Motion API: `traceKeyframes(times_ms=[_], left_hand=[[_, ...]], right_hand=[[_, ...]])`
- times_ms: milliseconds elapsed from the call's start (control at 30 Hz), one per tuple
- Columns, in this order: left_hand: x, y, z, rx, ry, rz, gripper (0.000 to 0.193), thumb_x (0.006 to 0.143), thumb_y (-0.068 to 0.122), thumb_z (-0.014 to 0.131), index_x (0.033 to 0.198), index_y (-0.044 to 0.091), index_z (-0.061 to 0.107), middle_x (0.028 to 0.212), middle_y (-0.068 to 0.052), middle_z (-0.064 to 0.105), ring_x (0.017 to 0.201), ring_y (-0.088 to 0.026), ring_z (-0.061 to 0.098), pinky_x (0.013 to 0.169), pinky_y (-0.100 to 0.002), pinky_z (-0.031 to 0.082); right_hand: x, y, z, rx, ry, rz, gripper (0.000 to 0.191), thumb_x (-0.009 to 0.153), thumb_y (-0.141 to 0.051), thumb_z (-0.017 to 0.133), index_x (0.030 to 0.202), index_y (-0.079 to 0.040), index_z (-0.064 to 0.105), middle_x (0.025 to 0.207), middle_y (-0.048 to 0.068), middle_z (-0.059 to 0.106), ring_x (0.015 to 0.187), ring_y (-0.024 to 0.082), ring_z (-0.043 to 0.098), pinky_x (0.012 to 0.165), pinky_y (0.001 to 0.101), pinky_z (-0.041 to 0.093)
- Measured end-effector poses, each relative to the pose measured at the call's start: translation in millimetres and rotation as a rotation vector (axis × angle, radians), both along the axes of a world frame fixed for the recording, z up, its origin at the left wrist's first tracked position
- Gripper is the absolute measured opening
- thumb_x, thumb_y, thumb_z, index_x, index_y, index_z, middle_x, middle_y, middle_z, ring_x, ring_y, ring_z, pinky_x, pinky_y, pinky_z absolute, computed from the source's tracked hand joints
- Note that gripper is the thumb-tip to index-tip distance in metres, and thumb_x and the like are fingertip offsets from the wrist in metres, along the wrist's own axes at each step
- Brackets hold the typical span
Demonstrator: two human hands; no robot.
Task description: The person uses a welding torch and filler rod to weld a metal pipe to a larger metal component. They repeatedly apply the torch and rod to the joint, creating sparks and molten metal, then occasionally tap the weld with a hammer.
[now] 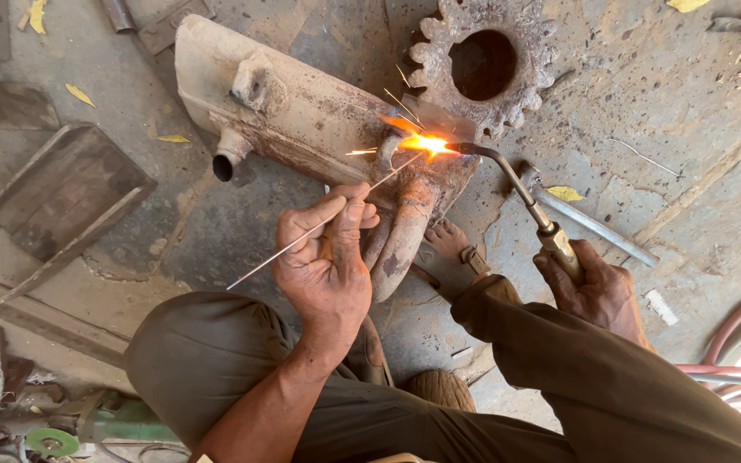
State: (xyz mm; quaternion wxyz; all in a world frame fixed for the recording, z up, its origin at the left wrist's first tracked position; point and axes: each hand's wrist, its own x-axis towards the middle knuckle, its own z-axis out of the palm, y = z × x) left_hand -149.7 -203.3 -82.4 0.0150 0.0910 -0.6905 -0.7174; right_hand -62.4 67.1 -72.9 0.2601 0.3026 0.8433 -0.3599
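A rusty metal muffler-like tank (293,111) with a curved pipe (400,240) lies on the concrete floor. My left hand (328,257) pinches a thin filler rod (319,225), its tip at the bright orange flame (422,144) on the tank's joint. My right hand (598,287) grips the brass handle of a gas torch (525,193), whose bent nozzle points left into the flame. My sandalled foot (449,249) rests beside the pipe, between my knees.
A large rusty gear (482,60) lies just behind the flame. A metal tray-like frame (62,193) sits at left. A steel rod (593,225) lies near the torch. Red hoses (735,330) run at right; scrap tools (10,403) clutter the lower left.
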Motion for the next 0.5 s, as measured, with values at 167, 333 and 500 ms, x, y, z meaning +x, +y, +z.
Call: traceKeyframes(times_ms=[167, 333, 500], left_hand=[[-0.1, -0.9, -1.9, -0.011, -0.003, 0.002, 0.016, 0.107, -0.004, 0.062, 0.118, 0.001, 0.052, 0.122, -0.019, 0.071, 0.098, -0.016, 0.072, 0.087, -0.029, 0.066], [0.0, -1.9, -4.3, 0.009, 0.008, -0.012, 0.016, 0.107, -0.004, 0.062, 0.118, 0.002, 0.052, 0.122, -0.019, 0.071, 0.1, -0.017, 0.073, 0.086, -0.03, 0.067], [0.2, -2.1, -2.7, -0.008, 0.011, -0.007, 0.016, 0.107, -0.004, 0.061, 0.119, 0.002, 0.052, 0.121, -0.018, 0.072, 0.098, -0.015, 0.073, 0.086, -0.029, 0.066]], right_hand=[[-1.4, -1.5, 0.0, -0.004, 0.008, -0.005, 0.02, 0.095, -0.024, 0.072, 0.101, -0.006, 0.068, 0.062, 0.01, 0.066, 0.054, 0.014, 0.058, 0.051, 0.0359, 0.046], [-1.3, 0.0, 0.5, 0.006, -0.05, 0.002, 0.02, 0.096, -0.026, 0.071, 0.103, -0.007, 0.068, 0.06, 0.011, 0.064, 0.052, 0.015, 0.057, 0.05, 0.038, 0.045], [-0.2, 0.0, -2.1, 0.025, -0.033, 0.016, 0.021, 0.096, -0.026, 0.071, 0.103, -0.007, 0.068, 0.06, 0.011, 0.065, 0.052, 0.016, 0.06, 0.051, 0.0379, 0.046]])
